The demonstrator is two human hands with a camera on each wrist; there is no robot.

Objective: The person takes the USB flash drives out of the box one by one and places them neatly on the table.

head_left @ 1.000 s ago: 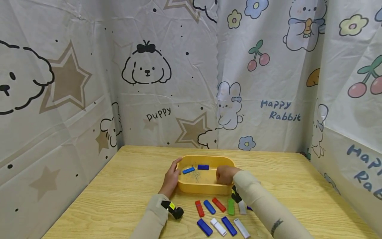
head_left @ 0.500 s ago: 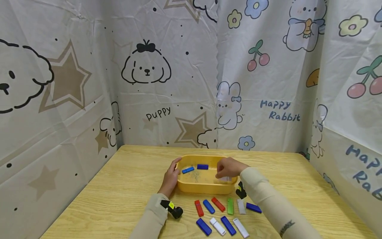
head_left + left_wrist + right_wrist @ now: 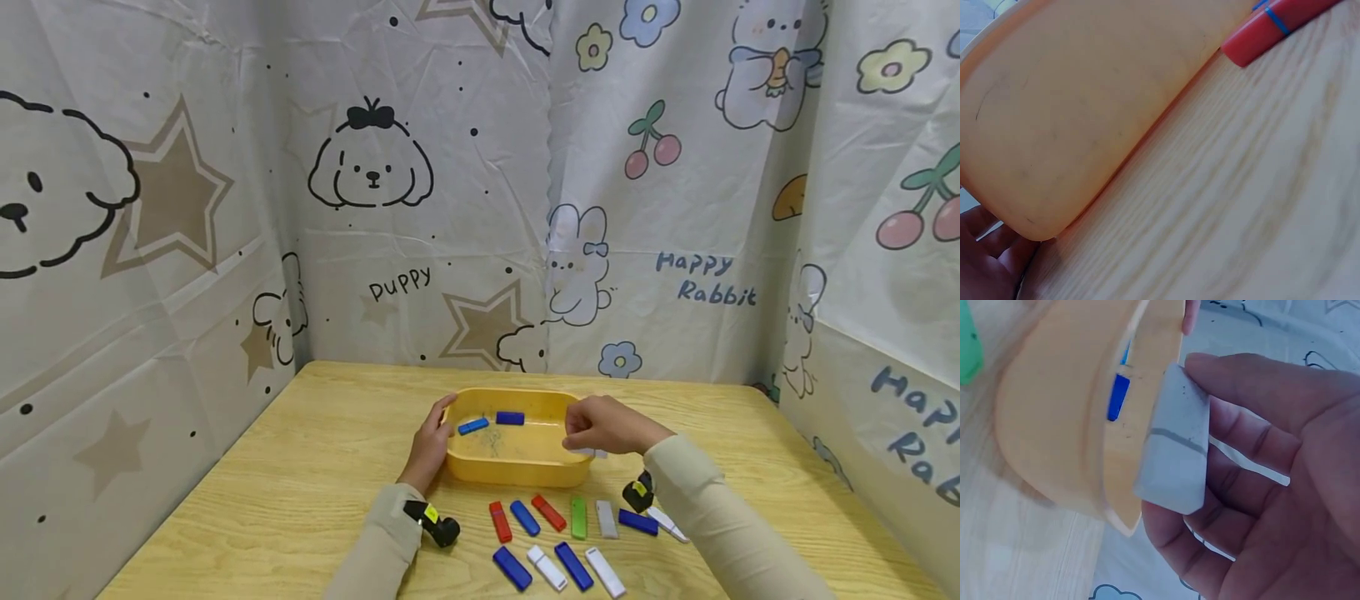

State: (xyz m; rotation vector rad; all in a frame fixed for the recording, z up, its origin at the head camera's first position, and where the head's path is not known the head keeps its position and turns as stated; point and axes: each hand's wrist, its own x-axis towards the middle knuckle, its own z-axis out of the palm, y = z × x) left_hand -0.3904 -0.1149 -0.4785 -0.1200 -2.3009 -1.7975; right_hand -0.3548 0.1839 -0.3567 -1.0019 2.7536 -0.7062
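Observation:
My right hand (image 3: 611, 423) is over the right end of a yellow plastic basin (image 3: 517, 473). It pinches a white USB flash drive (image 3: 1175, 447) between thumb and fingers. In the right wrist view a grey seam crosses this drive, which is near the basin's rim. My left hand (image 3: 430, 446) grips the basin's left end, thumb at the rim and fingers against the outer wall. Two drives lie inside the basin: a light blue one (image 3: 473, 427) and a dark blue one (image 3: 510, 418).
In front of the basin several drives lie in two rough rows, among them a red one (image 3: 500, 522), a green one (image 3: 579, 518) and a white one (image 3: 547, 568). A dark blue drive (image 3: 637, 522) and another white drive (image 3: 667, 524) lie by my right sleeve. Printed curtains surround the wooden table (image 3: 337, 417).
My right hand has risen from inside the basin and shifted right with the white USB flash drive. My left hand stays at the basin's left end.

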